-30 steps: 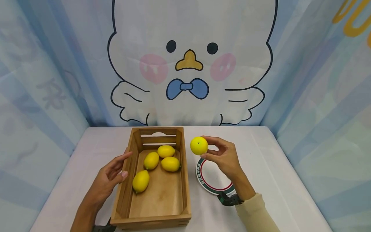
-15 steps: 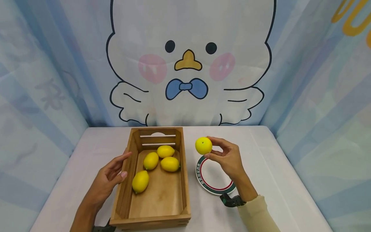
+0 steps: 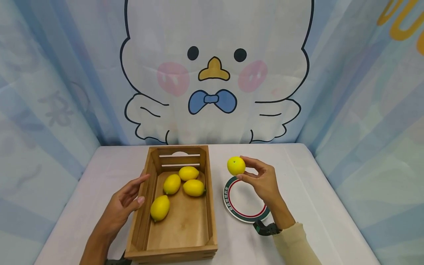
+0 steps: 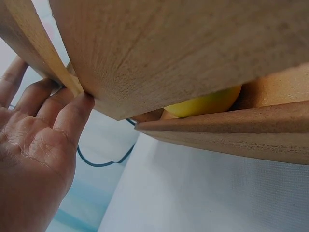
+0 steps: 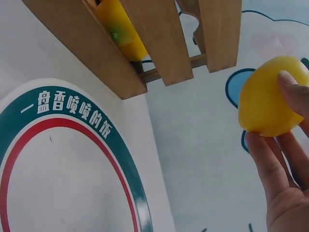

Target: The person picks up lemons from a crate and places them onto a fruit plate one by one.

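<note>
Right hand (image 3: 265, 181): we pinch a lemon (image 3: 236, 166) near the plate (image 3: 245, 202).
Left hand (image 3: 120, 207): thumb and fingers apart, apparently just touching our wooden crate (image 3: 172, 254).

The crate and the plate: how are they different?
The crate is rectangular with slatted walls; the plate is round and low. The crate is brown wood, while the plate is white with a green-and-red rim. Four lemons lie in the crate; none shows on the visible part of the plate. Both rest on the white table.
</note>
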A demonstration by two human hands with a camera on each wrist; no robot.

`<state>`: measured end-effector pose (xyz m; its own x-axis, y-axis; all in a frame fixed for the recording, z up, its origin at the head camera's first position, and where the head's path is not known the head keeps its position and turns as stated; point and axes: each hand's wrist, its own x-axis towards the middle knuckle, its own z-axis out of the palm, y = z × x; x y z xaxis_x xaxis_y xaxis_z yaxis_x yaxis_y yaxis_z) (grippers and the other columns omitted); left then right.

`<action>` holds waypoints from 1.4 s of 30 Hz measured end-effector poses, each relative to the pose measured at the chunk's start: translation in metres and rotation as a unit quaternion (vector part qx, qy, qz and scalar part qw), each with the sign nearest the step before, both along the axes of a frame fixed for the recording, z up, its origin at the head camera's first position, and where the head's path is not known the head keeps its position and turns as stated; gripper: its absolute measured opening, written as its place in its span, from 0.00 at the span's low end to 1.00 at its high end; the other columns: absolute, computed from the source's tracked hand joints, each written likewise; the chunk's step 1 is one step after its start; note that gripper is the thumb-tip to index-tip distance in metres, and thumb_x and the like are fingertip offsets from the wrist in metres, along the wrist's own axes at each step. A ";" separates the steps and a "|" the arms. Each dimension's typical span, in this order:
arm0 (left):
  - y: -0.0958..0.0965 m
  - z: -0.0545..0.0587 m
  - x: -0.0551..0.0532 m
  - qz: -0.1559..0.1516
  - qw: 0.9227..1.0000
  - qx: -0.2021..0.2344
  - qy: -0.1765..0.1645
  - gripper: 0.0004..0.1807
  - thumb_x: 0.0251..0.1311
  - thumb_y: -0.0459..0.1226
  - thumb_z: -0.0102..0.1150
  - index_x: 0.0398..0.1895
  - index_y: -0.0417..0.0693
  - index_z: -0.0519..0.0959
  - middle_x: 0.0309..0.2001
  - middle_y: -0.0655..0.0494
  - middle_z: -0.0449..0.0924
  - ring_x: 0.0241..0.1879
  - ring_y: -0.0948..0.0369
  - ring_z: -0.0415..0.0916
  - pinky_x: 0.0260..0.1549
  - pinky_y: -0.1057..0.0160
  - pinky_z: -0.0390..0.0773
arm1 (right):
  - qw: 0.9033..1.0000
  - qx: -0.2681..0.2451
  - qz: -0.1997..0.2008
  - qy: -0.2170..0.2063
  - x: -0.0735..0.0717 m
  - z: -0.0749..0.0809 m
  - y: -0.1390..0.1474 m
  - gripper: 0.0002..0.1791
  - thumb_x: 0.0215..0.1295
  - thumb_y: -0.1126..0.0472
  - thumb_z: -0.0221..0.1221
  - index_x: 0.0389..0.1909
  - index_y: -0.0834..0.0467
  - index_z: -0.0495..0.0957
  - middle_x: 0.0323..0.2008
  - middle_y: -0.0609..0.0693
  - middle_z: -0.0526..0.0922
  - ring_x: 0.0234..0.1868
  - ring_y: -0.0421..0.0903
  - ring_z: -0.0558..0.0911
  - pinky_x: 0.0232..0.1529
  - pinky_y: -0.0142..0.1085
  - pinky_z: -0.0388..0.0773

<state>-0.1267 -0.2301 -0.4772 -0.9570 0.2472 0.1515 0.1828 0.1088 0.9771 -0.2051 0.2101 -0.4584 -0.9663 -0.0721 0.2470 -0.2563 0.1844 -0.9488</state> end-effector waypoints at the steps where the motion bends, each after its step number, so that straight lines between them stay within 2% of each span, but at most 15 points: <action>1: 0.000 0.000 0.000 0.001 1.000 0.000 -0.001 0.32 0.79 0.29 0.51 0.83 0.49 0.62 0.86 0.49 0.55 0.78 0.81 0.54 0.68 0.84 0.61 | 1.000 0.003 -0.003 -0.003 0.000 -0.001 0.000 0.29 0.60 0.65 0.77 0.64 0.53 0.84 0.64 0.51 0.85 0.62 0.48 0.85 0.56 0.35 0.86; 7: 0.000 0.001 0.001 0.002 1.000 -0.003 -0.002 0.32 0.79 0.29 0.52 0.83 0.49 0.62 0.86 0.48 0.54 0.78 0.81 0.54 0.67 0.84 0.61 | 1.000 0.014 -0.017 -0.017 -0.001 -0.005 0.003 0.29 0.61 0.65 0.76 0.64 0.53 0.84 0.63 0.51 0.85 0.64 0.52 0.84 0.56 0.35 0.86; 14: 0.000 0.000 0.001 0.005 1.000 -0.008 -0.005 0.32 0.79 0.30 0.52 0.83 0.50 0.62 0.86 0.49 0.55 0.78 0.81 0.55 0.67 0.84 0.61 | 0.998 0.032 -0.040 -0.029 0.000 -0.010 0.005 0.28 0.61 0.60 0.77 0.64 0.51 0.85 0.62 0.49 0.86 0.65 0.53 0.82 0.56 0.31 0.85; 23: 0.000 0.002 0.001 0.012 1.000 -0.017 -0.020 0.32 0.79 0.31 0.53 0.83 0.53 0.62 0.85 0.50 0.56 0.81 0.75 0.51 0.66 0.85 0.60 | 0.995 0.051 -0.066 -0.050 -0.002 -0.016 0.008 0.30 0.62 0.62 0.76 0.66 0.53 0.83 0.62 0.53 0.86 0.66 0.53 0.80 0.54 0.28 0.85; 31: 0.000 0.002 0.001 0.012 1.000 -0.013 -0.021 0.32 0.79 0.31 0.53 0.83 0.52 0.62 0.85 0.50 0.56 0.80 0.77 0.51 0.66 0.85 0.61 | 0.993 0.069 -0.074 -0.067 -0.003 -0.020 0.010 0.30 0.61 0.62 0.77 0.66 0.51 0.83 0.62 0.52 0.86 0.66 0.52 0.81 0.55 0.28 0.84; 36: 0.000 0.002 0.000 0.014 1.000 -0.017 -0.019 0.32 0.79 0.31 0.53 0.83 0.52 0.63 0.85 0.48 0.56 0.80 0.77 0.51 0.66 0.85 0.61 | 0.991 0.082 -0.079 -0.073 -0.004 -0.021 0.010 0.31 0.61 0.65 0.76 0.66 0.52 0.83 0.62 0.53 0.86 0.66 0.53 0.82 0.57 0.32 0.84; 42: 0.000 0.002 -0.001 0.015 0.999 -0.020 -0.019 0.32 0.79 0.32 0.54 0.83 0.52 0.62 0.85 0.48 0.56 0.80 0.76 0.51 0.66 0.85 0.61 | 0.984 0.121 -0.096 -0.091 -0.002 -0.022 0.010 0.30 0.62 0.66 0.75 0.66 0.51 0.83 0.63 0.54 0.86 0.67 0.56 0.81 0.65 0.44 0.81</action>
<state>-0.1274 -0.2299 -0.4757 -0.9690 0.2233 0.1056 0.1419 0.1536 0.9779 -0.2074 0.2203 -0.4808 -0.9945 0.0799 0.0674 -0.0257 0.4381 -0.8985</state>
